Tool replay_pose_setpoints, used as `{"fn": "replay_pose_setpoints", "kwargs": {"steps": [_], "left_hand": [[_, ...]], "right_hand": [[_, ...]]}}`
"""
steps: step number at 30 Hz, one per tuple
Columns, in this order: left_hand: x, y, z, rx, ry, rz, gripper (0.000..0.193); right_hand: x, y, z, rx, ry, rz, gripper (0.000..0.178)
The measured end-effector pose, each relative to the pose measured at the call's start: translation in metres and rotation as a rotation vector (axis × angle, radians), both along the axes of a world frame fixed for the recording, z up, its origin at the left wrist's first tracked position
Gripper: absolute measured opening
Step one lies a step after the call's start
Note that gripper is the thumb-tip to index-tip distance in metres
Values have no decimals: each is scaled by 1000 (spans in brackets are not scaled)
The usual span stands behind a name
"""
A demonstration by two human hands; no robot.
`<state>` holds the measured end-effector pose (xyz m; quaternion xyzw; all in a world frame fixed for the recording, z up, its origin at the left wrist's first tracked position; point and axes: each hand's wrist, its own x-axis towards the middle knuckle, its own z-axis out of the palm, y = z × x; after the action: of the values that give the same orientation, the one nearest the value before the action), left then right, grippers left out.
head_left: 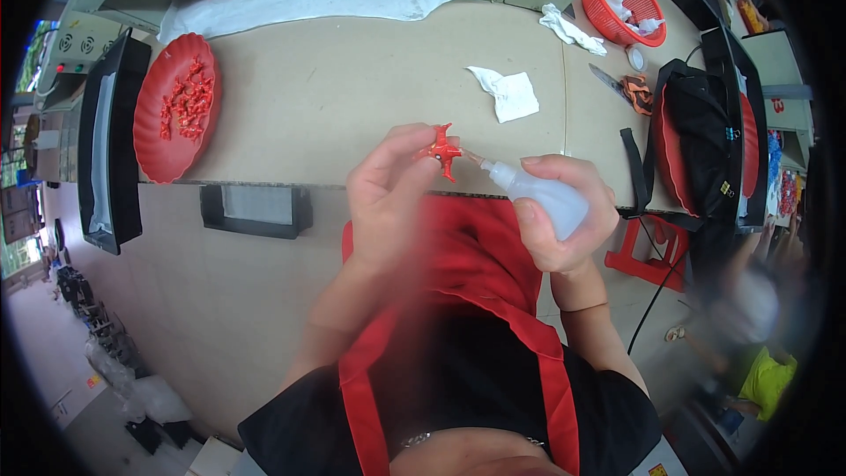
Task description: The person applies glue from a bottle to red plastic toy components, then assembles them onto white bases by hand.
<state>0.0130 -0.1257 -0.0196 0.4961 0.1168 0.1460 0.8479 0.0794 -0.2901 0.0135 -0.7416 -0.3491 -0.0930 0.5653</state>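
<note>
Between the thumb and fingers of my left hand point(392, 172) is a small red plastic figure point(445, 152) with several stubby limbs. My right hand point(568, 211) is wrapped round a translucent white squeeze bottle point(551, 197), tilted so its thin nozzle points left at the figure. The nozzle tip is at or very near the figure's right side; whether they touch I cannot tell. Both hands are above the near edge of the table point(352, 97). On the left, a red scalloped tray point(211, 145) holds many similar small red pieces.
A white cloth piece point(507, 93) lies beyond my hands. Back right are a red basket point(608, 22), a crumpled white cloth point(571, 31) and a knife point(608, 81). A black bag point(701, 137) stands far right, a black bin point(119, 150) far left. A red stool point(648, 251) is below.
</note>
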Motion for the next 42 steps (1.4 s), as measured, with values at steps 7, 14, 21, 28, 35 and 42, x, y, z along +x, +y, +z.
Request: {"fn": "replay_pose_setpoints", "kwargs": {"steps": [7, 14, 21, 28, 35, 42], "left_hand": [[1, 10, -18, -495, 6, -270, 26], [1, 14, -28, -663, 60, -463, 24], [2, 16, -32, -479, 95, -477, 21], [2, 16, -21, -288, 131, -388, 19], [-2, 11, -19, -236, 159, -309, 19], [-3, 9, -18, -214, 175, -260, 21]], "right_hand": [[6, 3, 1, 354, 817, 46, 32], [31, 4, -28, 342, 925, 323, 28], [31, 9, -18, 66, 762, 383, 13], [30, 9, -17, -27, 527, 334, 12], [27, 12, -16, -12, 453, 307, 12], [24, 12, -21, 10, 453, 270, 13]]}}
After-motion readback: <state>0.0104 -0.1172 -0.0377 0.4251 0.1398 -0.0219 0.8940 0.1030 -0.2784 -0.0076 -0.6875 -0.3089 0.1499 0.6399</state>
